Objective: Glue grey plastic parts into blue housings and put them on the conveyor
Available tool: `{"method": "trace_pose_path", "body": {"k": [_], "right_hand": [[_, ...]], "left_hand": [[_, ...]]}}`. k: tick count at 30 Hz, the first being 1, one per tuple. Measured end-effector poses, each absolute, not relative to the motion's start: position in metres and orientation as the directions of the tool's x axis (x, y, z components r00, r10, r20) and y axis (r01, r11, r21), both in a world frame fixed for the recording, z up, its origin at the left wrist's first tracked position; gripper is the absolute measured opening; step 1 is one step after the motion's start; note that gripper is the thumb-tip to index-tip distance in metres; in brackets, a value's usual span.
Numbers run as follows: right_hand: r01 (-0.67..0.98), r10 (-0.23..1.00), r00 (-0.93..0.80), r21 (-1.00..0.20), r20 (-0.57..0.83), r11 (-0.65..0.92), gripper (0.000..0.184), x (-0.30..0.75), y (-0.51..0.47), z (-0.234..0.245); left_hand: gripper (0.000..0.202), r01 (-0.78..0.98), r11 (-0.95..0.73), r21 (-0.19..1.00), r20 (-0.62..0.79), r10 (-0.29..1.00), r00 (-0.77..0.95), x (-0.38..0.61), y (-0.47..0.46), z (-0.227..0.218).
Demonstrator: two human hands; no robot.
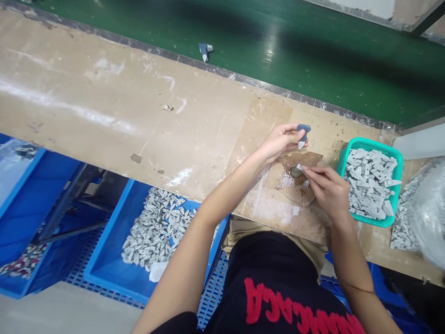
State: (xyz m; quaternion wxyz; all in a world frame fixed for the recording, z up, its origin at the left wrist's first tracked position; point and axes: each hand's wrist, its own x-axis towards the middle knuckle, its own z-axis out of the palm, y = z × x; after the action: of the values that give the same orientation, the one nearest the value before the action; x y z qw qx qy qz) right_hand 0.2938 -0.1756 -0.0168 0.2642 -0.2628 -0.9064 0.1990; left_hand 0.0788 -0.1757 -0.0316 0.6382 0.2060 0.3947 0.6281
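My left hand is closed on a small dark blue plastic piece with a white part, shaped like a spray head. It is held up over the worktable. Between the fingertips of my right hand is a small white plastic part. That part is at a small round dark dish, touching it or just above; I cannot tell which. Under the dish lies a wet, stained piece of cardboard. Just right of my right hand stands a green basket heaped with light grey plastic parts.
Behind the worktable runs a green surface, with another blue and white piece on it. A clear plastic bag of parts sits at the right. Below the near edge are blue bins with grey parts.
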Motion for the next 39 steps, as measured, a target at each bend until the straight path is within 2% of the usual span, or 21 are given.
{"method": "trace_pose_path", "body": {"k": [4,7,10,12,18,23,29,33,39], "right_hand": [[0.385,0.648,-0.650,-0.563,0.397,0.731,0.027,0.294,-0.176,-0.011],[0.410,0.714,-0.465,-0.587,0.524,0.698,0.025,0.296,-0.176,-0.008],[0.394,0.707,-0.282,-0.593,0.649,0.702,0.030,0.300,-0.174,-0.006],[0.394,0.703,-0.240,-0.595,0.669,0.701,0.031,0.303,-0.173,-0.005],[0.416,0.726,-0.291,-0.601,0.623,0.682,0.027,0.306,-0.172,-0.004],[0.435,0.740,-0.302,-0.604,0.600,0.668,0.025,0.308,-0.173,-0.004],[0.379,0.728,-0.325,-0.622,0.604,0.685,0.029,0.306,-0.173,-0.002],[0.415,0.761,-0.306,-0.640,0.572,0.647,0.027,0.304,-0.175,-0.004],[0.335,0.729,-0.373,-0.650,0.574,0.682,0.039,0.301,-0.177,-0.008]], "left_hand": [[0.021,-0.569,0.113,0.815,-0.211,0.971,-0.110,0.081,-0.178,-0.029],[0.016,-0.472,0.082,0.878,-0.151,0.982,-0.109,0.088,-0.182,-0.022],[0.015,-0.396,0.024,0.918,-0.077,0.990,-0.119,0.101,-0.187,-0.018],[0.016,-0.351,-0.003,0.936,-0.038,0.993,-0.109,0.111,-0.191,-0.017],[0.014,-0.201,-0.022,0.979,0.012,0.999,-0.049,0.125,-0.201,-0.013],[0.014,-0.247,-0.020,0.969,0.016,1.000,-0.019,0.127,-0.203,-0.009],[0.014,-0.270,-0.024,0.962,0.019,1.000,-0.020,0.129,-0.206,-0.008],[0.015,-0.221,-0.033,0.975,0.014,0.996,-0.084,0.133,-0.207,-0.010],[0.016,-0.109,-0.136,0.985,0.106,0.965,-0.240,0.139,-0.211,-0.012]]}}
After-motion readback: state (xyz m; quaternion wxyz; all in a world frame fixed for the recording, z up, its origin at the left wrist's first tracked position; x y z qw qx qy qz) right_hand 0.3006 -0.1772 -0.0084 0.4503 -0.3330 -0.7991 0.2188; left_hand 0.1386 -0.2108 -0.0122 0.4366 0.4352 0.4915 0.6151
